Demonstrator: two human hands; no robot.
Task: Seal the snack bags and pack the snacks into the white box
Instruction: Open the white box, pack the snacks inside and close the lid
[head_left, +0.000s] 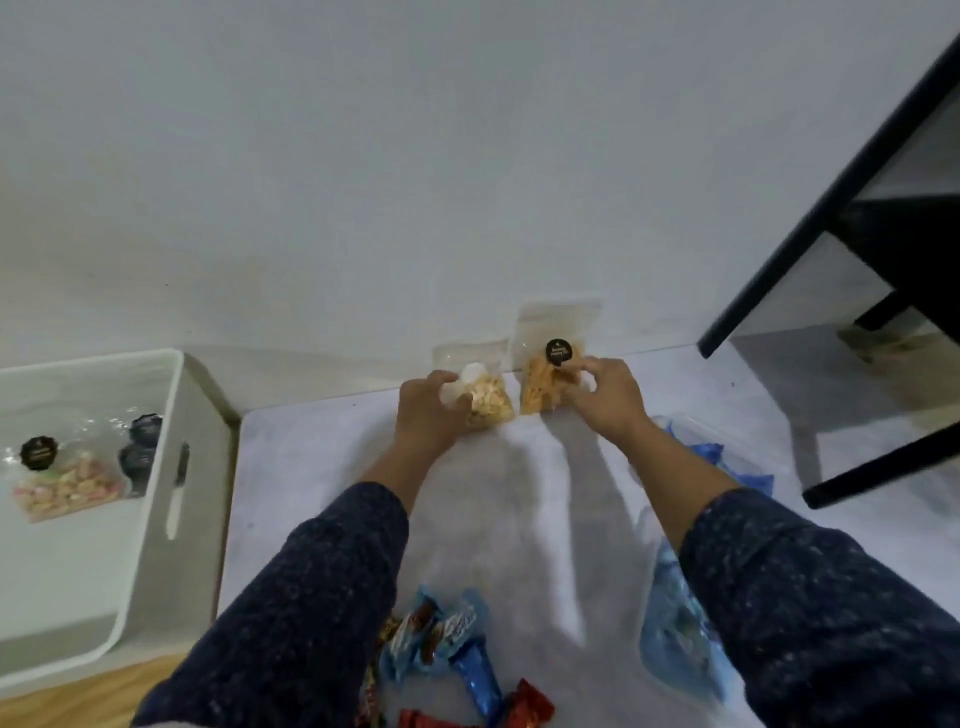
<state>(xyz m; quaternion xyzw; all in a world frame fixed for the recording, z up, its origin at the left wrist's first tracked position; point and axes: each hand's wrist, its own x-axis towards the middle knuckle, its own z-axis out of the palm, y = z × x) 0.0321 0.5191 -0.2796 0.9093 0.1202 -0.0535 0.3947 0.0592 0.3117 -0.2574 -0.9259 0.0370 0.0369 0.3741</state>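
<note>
The left hand (428, 410) grips a clear bag of pale snacks (485, 397); the right hand (608, 395) pinches an orange snack bag (543, 384) beside it. The white box (171, 415) sits far left.

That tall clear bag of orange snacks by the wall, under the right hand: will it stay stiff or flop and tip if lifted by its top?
Likely floppy: the orange snack bag is thin clear film with an empty upper part. Probably bottom-heavy, since the snacks sit low, so it should hang steady. It leans by the wall, steadied by the right hand, so it may tip if released.
</note>
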